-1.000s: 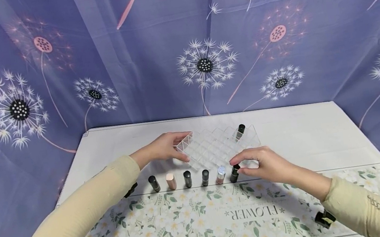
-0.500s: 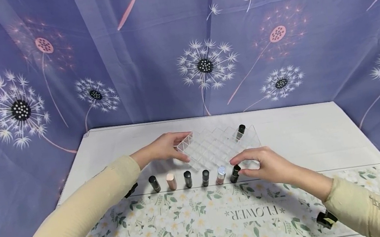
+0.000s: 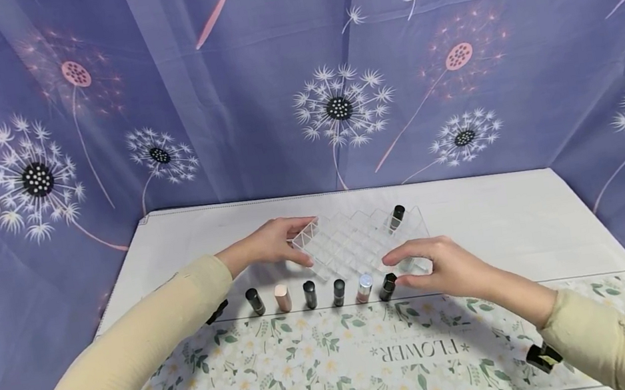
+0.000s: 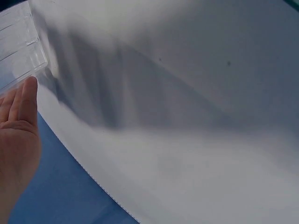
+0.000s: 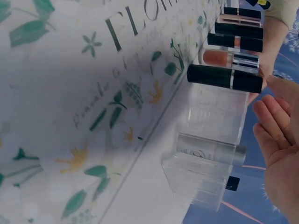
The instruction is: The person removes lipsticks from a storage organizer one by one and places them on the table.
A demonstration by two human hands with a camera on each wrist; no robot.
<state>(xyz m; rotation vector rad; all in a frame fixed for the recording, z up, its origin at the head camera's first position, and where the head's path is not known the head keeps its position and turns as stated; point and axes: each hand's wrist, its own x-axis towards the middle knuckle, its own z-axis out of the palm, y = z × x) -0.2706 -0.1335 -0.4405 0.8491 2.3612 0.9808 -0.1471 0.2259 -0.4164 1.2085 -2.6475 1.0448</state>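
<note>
A clear acrylic lipstick organizer (image 3: 350,243) with diamond-shaped compartments stands mid-table. My left hand (image 3: 271,240) holds its left end, thumb at the front and fingers behind; the left wrist view shows straight fingers at its corner. My right hand (image 3: 444,263) hovers by the front right, thumb and index finger apart, beside the rightmost black lipstick (image 3: 388,287). That lipstick stands upright, ending a row with a silver-capped lipstick (image 3: 365,287), a rose-gold lipstick (image 3: 283,298) and several other black ones. A black lipstick (image 3: 397,216) and a silvery tube (image 5: 212,149) stand in the organizer.
A white table (image 3: 491,215) carries a floral printed strip (image 3: 291,373) with "FLOWER" lettering along the front. Purple dandelion curtains (image 3: 249,96) hang behind and at both sides. A dark wrist device (image 3: 543,357) sits at the right sleeve.
My right hand has shifted slightly right and back, away from the rightmost black lipstick, which stays standing. My left hand and the organizer have kept their place.
</note>
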